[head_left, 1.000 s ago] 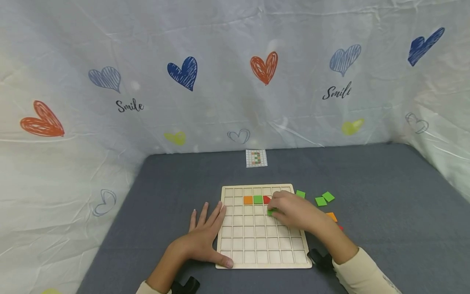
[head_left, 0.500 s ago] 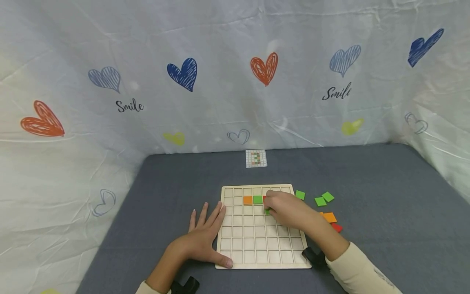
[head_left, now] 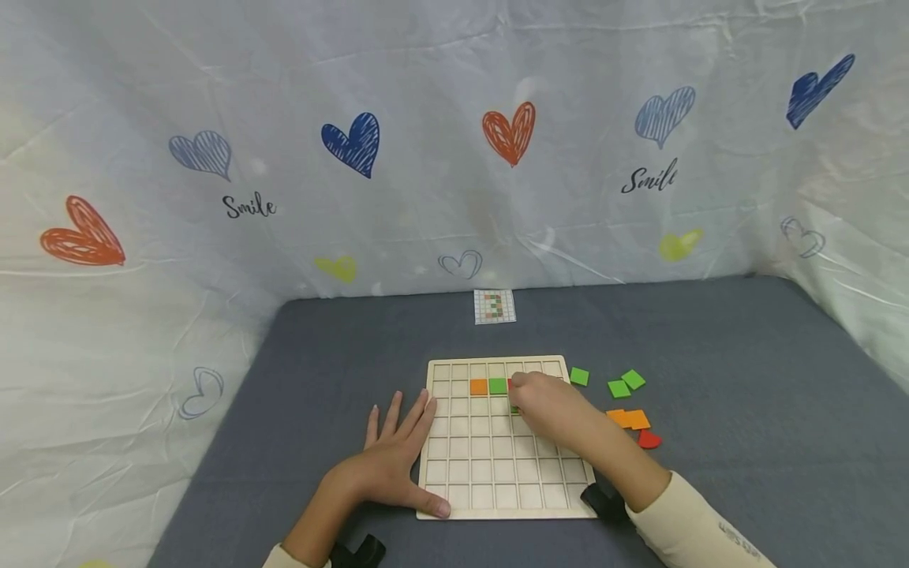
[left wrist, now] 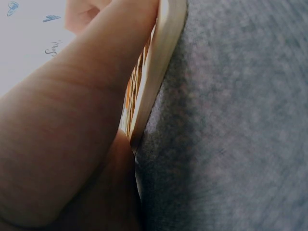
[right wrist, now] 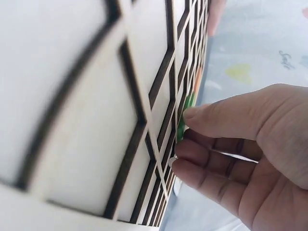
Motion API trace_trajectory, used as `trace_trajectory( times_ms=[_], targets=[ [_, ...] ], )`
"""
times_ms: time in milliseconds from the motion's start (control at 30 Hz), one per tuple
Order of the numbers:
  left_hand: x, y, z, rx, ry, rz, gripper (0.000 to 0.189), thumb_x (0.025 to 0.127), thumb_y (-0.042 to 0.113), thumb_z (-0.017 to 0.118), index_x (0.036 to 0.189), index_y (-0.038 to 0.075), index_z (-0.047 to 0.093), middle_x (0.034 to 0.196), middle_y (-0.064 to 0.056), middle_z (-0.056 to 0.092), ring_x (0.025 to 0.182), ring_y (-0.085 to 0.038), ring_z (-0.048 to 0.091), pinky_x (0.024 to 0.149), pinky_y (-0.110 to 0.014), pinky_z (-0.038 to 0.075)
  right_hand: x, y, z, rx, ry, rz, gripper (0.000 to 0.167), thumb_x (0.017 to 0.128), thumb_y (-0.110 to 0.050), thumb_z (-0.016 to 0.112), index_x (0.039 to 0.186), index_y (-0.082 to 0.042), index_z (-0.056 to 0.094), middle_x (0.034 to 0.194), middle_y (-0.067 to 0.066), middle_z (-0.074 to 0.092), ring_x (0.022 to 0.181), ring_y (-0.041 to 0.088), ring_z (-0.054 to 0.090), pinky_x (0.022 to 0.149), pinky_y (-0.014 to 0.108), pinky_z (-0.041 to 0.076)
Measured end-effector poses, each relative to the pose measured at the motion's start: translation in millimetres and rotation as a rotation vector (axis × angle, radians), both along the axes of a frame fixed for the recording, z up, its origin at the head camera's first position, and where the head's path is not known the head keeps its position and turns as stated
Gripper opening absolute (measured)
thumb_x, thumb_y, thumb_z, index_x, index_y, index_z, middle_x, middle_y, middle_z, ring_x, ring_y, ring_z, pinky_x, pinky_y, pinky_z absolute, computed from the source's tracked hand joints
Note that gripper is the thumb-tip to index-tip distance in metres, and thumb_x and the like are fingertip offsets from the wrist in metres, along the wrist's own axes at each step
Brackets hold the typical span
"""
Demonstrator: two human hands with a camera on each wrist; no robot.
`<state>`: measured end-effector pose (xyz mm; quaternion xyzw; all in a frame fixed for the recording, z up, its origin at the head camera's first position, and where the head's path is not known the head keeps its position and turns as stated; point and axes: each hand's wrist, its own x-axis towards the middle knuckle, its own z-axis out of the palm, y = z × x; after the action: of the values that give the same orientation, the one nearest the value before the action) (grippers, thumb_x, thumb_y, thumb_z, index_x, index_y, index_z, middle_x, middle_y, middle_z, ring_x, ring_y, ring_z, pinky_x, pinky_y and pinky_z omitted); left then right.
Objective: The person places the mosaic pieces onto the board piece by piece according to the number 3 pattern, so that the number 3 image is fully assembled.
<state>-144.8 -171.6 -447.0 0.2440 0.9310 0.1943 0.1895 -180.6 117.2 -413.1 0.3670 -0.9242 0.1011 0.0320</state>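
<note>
A wooden grid board lies on the cloth-covered table. My left hand rests along its left edge, fingers spread and straight, thumb on the near left corner. In one row sit an orange square tile, a green square tile and a red piece mostly hidden by my right hand. That hand pinches another green tile between thumb and fingertips, at the cell just below the red piece. Most of this tile is covered by the fingers.
Right of the board lie several loose green tiles, orange tiles and a red piece with a curved side. A small printed grid card lies behind the board. A white curtain with hearts hangs at the back.
My right hand has shifted slightly left with the green tile, now lower against the grid. More of the loose orange tiles and red piece shows. The left hand has stayed still.
</note>
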Motion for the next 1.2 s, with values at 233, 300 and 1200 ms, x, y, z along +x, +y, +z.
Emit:
trace_trajectory(
  times_ms=[233, 300, 1200],
  targets=[
    [-1.3, -0.6, -9.0, 0.005, 0.016, 0.005, 0.143, 0.058, 0.09, 0.068, 0.163, 0.021, -0.001, 0.167, 0.005, -0.014, 0.147, -0.029, -0.027, 0.107, -0.062, -0.023, 22.2, 10.9, -1.8, -0.021, 0.031, -0.005, 0.006, 0.088, -0.001, 0.069, 0.093, -0.002, 0.072, 0.092, 0.004, 0.057, 0.08, 0.018, 0.054, 0.07, 0.031, 0.051],
    [-1.4, -0.8, -9.9, 0.008, 0.016, 0.006, 0.144, 0.058, 0.091, 0.067, 0.163, 0.021, -0.001, 0.166, 0.005, -0.014, 0.147, -0.029, -0.027, 0.107, -0.062, -0.023, 27.5, 15.3, -2.8, -0.043, 0.014, -0.005, 0.01, 0.089, -0.003, 0.069, 0.099, -0.002, 0.073, 0.1, 0.007, 0.061, 0.089, 0.021, 0.059, 0.076, 0.034, 0.054],
    [-2.7, -1.5, -10.0, 0.009, 0.022, -0.005, 0.142, 0.061, 0.087, 0.07, 0.163, 0.019, -0.002, 0.167, 0.002, -0.014, 0.147, -0.033, -0.025, 0.108, -0.063, -0.019, 57.6, 106.9, 4.1, 0.041, 0.033, -0.266, 0.027, 0.078, -0.008, 0.085, 0.1, -0.006, 0.071, 0.096, 0.002, 0.066, 0.086, 0.027, 0.065, 0.071, 0.045, 0.054]
  ],
)
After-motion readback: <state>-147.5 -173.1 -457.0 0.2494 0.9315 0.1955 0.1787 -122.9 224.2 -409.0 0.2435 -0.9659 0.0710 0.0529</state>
